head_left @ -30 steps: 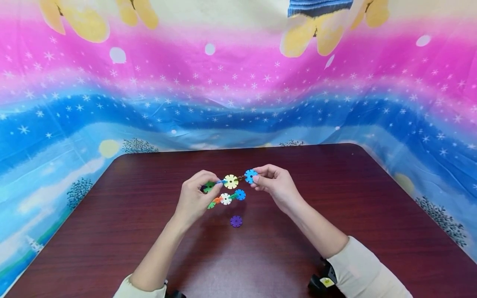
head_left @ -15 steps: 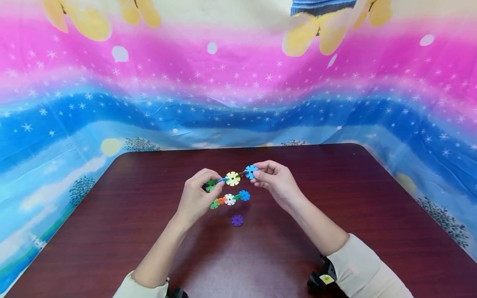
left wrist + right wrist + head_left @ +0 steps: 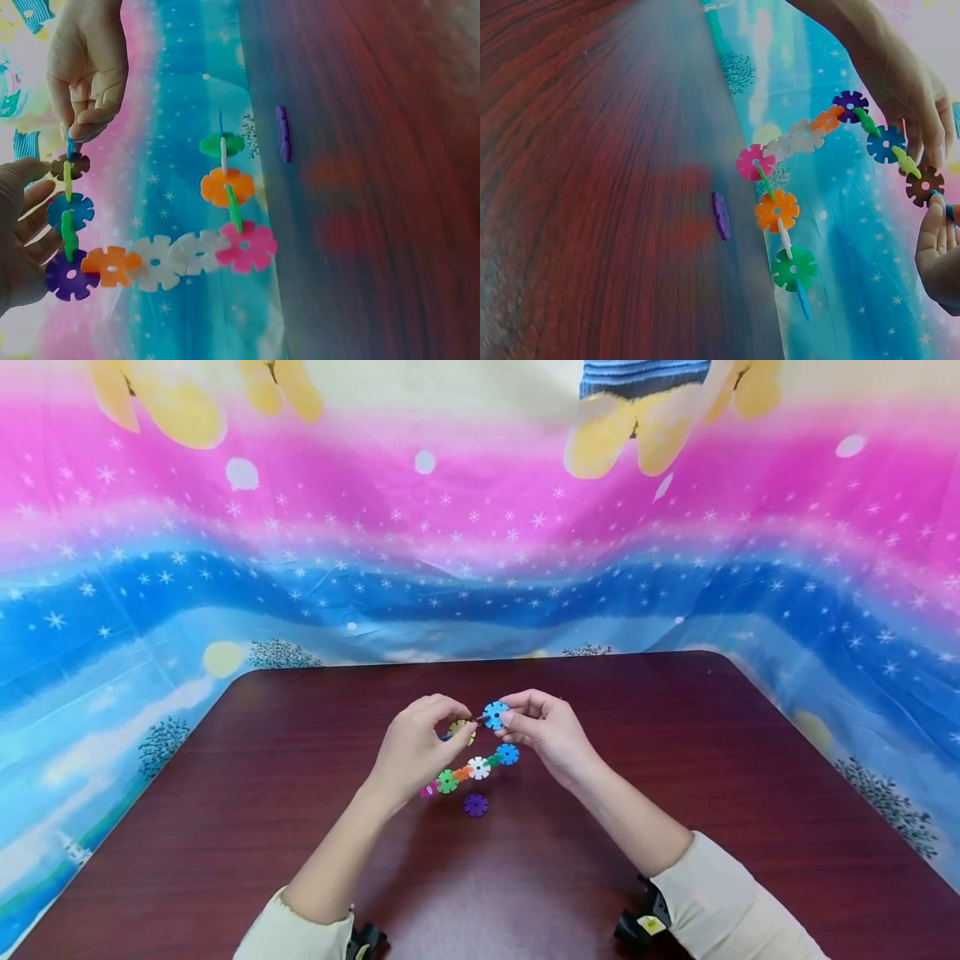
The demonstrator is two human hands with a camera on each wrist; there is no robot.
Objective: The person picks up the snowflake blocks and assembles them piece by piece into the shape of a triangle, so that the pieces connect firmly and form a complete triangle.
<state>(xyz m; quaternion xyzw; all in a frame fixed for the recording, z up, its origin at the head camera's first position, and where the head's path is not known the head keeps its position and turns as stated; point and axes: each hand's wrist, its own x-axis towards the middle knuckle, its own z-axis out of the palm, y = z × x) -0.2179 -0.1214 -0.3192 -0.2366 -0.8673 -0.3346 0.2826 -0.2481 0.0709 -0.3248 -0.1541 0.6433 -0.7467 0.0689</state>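
Note:
A chain of interlocked plastic snowflake discs in several colours hangs over the table in a U shape. My right hand [image 3: 551, 731] pinches the light blue snowflake disc [image 3: 496, 715] at one end, between thumb and fingers. Joined to it is a brown snowflake disc [image 3: 925, 187], which my left hand [image 3: 416, 743] grips at its edge. Below come the yellow disc [image 3: 67, 181], blue disc [image 3: 70, 213] and purple disc [image 3: 73, 275]. White discs [image 3: 155, 262] form the bottom, and a pink disc [image 3: 246, 247] starts the other side, which ends free in a blue disc [image 3: 802, 300].
A single purple snowflake disc [image 3: 476, 806] lies on the dark red-brown table [image 3: 600, 877], below the chain. A patterned pink and blue cloth [image 3: 450, 543] hangs behind the table's far edge. A black wrist device [image 3: 645, 918] is strapped at the right sleeve.
My left hand has shifted right along the chain, from beside the yellow disc to the brown one. The right hand has come slightly left, and the hanging lower part has swung right.

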